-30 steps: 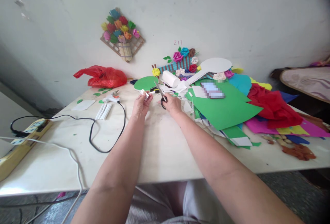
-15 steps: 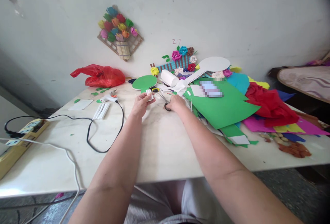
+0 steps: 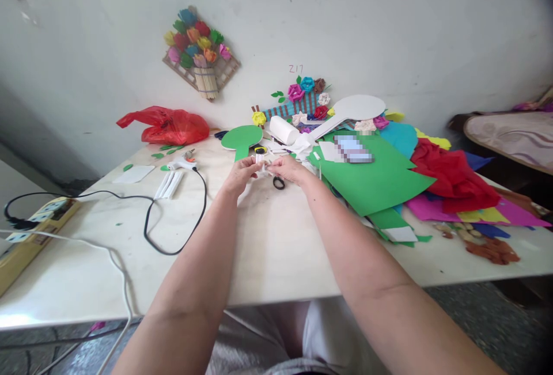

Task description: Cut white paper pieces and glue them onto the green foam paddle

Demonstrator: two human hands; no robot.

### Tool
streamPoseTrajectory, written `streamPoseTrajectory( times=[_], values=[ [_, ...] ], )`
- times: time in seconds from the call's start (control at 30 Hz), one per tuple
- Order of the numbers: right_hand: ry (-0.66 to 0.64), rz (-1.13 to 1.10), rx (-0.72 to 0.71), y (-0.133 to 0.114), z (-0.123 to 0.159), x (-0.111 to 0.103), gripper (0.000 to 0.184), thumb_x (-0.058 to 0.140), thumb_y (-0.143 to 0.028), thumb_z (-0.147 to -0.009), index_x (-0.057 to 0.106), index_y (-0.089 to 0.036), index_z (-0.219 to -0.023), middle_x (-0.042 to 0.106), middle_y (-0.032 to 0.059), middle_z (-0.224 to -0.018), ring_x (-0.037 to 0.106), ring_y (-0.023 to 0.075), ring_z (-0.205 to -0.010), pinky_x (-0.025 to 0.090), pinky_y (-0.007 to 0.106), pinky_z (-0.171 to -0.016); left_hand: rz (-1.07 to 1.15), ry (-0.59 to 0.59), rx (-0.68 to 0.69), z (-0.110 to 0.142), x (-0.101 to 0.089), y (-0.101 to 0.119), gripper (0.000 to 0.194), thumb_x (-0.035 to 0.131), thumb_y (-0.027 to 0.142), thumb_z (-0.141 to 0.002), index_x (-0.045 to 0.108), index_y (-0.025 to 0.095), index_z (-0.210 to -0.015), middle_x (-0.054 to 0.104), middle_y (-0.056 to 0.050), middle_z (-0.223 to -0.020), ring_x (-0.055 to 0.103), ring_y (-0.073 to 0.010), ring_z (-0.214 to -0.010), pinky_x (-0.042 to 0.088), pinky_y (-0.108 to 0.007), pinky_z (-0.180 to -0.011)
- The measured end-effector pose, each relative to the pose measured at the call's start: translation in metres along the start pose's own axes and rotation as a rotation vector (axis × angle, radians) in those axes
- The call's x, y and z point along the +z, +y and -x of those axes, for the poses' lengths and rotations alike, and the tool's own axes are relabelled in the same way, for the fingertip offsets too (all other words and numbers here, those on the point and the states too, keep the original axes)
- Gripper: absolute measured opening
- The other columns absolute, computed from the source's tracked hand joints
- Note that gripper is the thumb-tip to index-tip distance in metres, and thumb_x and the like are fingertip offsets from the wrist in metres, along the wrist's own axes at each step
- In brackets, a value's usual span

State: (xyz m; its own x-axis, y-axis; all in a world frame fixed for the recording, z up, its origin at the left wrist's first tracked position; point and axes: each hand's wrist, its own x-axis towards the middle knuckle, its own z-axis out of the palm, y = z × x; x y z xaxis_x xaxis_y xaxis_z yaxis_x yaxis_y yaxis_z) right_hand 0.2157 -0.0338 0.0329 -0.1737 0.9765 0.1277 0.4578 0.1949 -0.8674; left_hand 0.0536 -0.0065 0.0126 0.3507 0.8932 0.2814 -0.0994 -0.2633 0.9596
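Note:
My left hand [image 3: 242, 174] pinches a small white strip [image 3: 260, 159], which looks like folded paper. The fingers of my right hand [image 3: 288, 169] are pressed together at the strip's right side, close to the left fingertips. Scissors [image 3: 279, 183] lie on the table just below my right hand; only the black handle shows clearly. Behind my hands is a green round-headed paddle-shaped piece [image 3: 242, 137], with a yellow and black object [image 3: 260, 150] beside it. White paper scraps [image 3: 302, 144] and a white roll [image 3: 284, 131] sit further back.
On the left are a hot glue gun [image 3: 182, 163], white sticks [image 3: 169, 184], a looping black cord and a power strip [image 3: 38, 225]. A red plastic bag [image 3: 175, 127] stands near the wall. Green sheets [image 3: 371, 185], a phone-like blurred object and red cloth [image 3: 453, 176] fill the right.
My right hand has left the scissors on the table and moved left to the white strip. The left hand stays nearly in place, still pinching the strip.

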Motion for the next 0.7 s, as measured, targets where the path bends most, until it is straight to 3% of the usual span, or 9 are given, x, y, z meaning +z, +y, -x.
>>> streamPoseTrajectory(
  times=[0.1,0.2,0.37,0.6,0.7],
  values=[
    [-0.028,-0.122,0.068,0.000,0.001,0.001,0.017,0.059,-0.014,-0.070,0.057,-0.012,-0.053,0.043,-0.0065,-0.039,0.030,0.0035,-0.035,0.022,0.018,-0.037,-0.005,-0.036,-0.024,0.001,0.001,0.000,0.023,0.069,0.036,-0.067,0.065,0.015,-0.076,0.061,0.000,-0.069,0.052,-0.0070,-0.060,0.037,-0.017,-0.054],
    [0.016,-0.285,0.152,0.003,0.000,0.001,0.018,0.058,-0.006,-0.070,0.055,-0.012,-0.053,0.049,-0.0042,-0.041,0.039,0.0050,-0.035,0.030,0.018,-0.036,0.064,0.006,-0.039,0.001,0.000,0.000,0.029,0.072,0.036,-0.064,0.066,0.017,-0.084,0.064,-0.001,-0.079,0.058,-0.0093,-0.069,0.044,-0.019,-0.062],
    [0.118,-0.593,0.171,0.004,-0.003,-0.001,0.010,0.065,-0.008,-0.069,0.059,-0.011,-0.062,0.052,-0.0036,-0.044,0.046,0.0057,-0.038,0.039,0.016,-0.038,0.190,0.065,-0.120,0.002,-0.001,-0.002,0.029,0.075,0.031,-0.061,0.066,0.012,-0.080,0.067,-0.006,-0.086,0.064,-0.0137,-0.075,0.050,-0.025,-0.072],
    [0.114,-0.596,0.178,-0.006,0.001,0.006,0.011,0.068,-0.005,-0.066,0.059,-0.010,-0.063,0.056,-0.0017,-0.047,0.046,0.0052,-0.036,0.039,0.015,-0.034,0.243,0.067,-0.232,0.003,-0.001,0.001,0.012,0.068,0.017,-0.069,0.064,0.009,-0.077,0.068,-0.008,-0.074,0.065,-0.0140,-0.065,0.052,-0.021,-0.059],
    [0.153,-0.555,0.196,-0.009,0.002,0.009,0.014,0.064,-0.006,-0.071,0.057,-0.011,-0.061,0.054,-0.0027,-0.044,0.045,0.0051,-0.034,0.036,0.015,-0.032,0.248,0.047,-0.251,0.003,-0.001,0.000,0.010,0.067,0.015,-0.070,0.064,0.008,-0.076,0.068,-0.007,-0.070,0.065,-0.0134,-0.062,0.052,-0.020,-0.057]
  ],
)
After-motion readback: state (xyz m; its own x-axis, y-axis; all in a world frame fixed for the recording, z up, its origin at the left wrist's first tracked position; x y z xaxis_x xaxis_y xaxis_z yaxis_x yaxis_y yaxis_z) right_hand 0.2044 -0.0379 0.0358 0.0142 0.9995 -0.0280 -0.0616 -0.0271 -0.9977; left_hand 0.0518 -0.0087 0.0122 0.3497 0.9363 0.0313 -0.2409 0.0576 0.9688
